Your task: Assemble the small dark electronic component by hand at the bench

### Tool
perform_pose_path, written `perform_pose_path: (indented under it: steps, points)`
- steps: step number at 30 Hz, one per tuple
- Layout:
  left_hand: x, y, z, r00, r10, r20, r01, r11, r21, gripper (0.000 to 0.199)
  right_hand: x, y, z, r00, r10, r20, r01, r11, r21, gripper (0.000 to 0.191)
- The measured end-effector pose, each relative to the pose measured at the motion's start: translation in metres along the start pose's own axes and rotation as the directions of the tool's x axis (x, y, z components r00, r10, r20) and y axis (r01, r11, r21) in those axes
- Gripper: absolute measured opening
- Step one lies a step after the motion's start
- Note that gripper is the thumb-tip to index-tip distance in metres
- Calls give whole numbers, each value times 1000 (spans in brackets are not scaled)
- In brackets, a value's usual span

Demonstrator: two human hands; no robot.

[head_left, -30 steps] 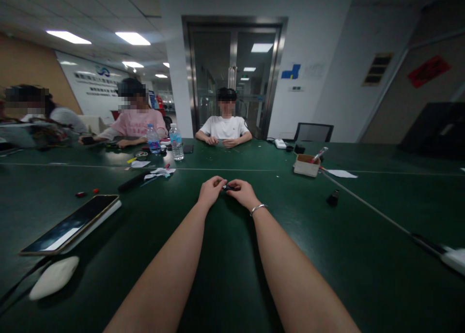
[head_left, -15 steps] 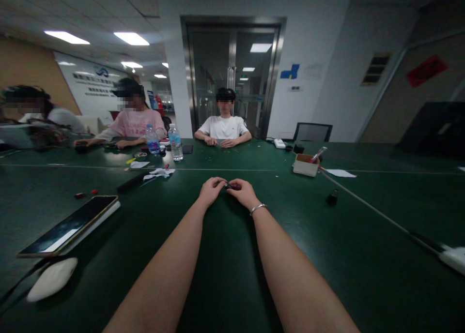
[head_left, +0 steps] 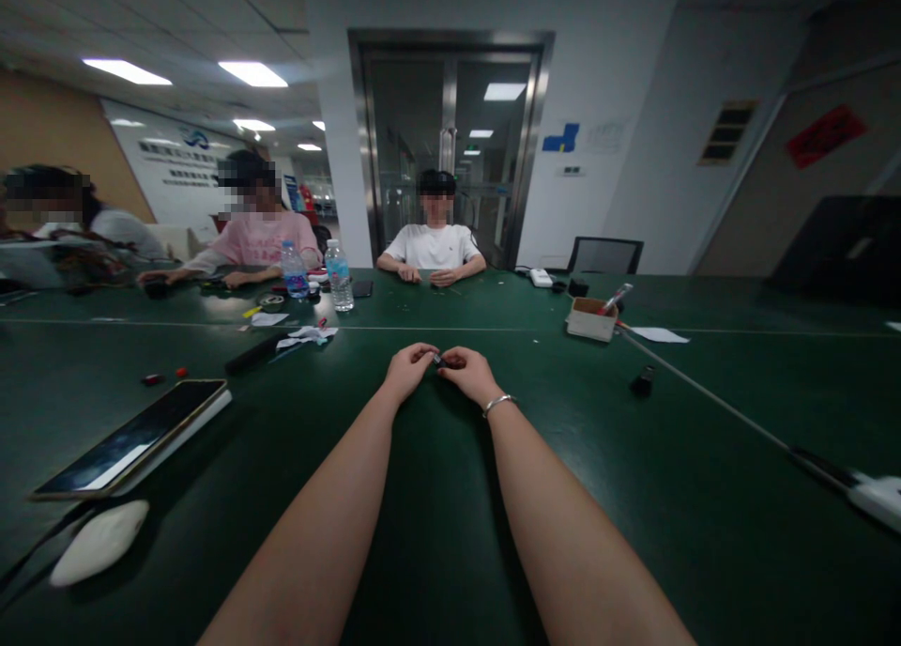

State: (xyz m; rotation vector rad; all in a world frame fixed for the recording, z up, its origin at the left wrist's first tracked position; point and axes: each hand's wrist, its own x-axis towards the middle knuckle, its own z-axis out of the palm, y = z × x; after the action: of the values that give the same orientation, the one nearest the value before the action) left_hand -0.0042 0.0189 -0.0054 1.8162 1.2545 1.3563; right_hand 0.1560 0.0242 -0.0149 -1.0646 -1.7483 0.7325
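My left hand point(head_left: 409, 369) and my right hand point(head_left: 470, 372) meet over the green table point(head_left: 443, 496), fingertips almost touching. Between them is a small black object point(head_left: 438, 361) with a greyish end; its kind is too small to make out. The fingers of my right hand close round its dark body. At its left end, my left thumb and fingers pinch it. A silver bangle point(head_left: 499, 403) circles my right wrist.
At left lie a phone point(head_left: 133, 439) on a white block and a white computer mouse point(head_left: 100, 543). Ahead stand water bottles point(head_left: 339, 280). To the right are a small box point(head_left: 589, 320), a small black item point(head_left: 643, 381) and a cable point(head_left: 710, 397). People sit across the table.
The small black object seems slightly turned between my fingers, its greyish end showing more. Both hands stay in nearly the same place.
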Motion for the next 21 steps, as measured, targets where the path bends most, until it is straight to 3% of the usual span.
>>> perform_pose_path:
  steps: [10,21]
  points:
    - [-2,3,-1,999,33,32,-30,995,-97,25,0,1,0,1000,29,-11,-29,1000,1,29]
    - [-2,5,0,998,-56,-32,58,998,39,26,-5,-17,-2,999,38,-16,-38,999,-24,24]
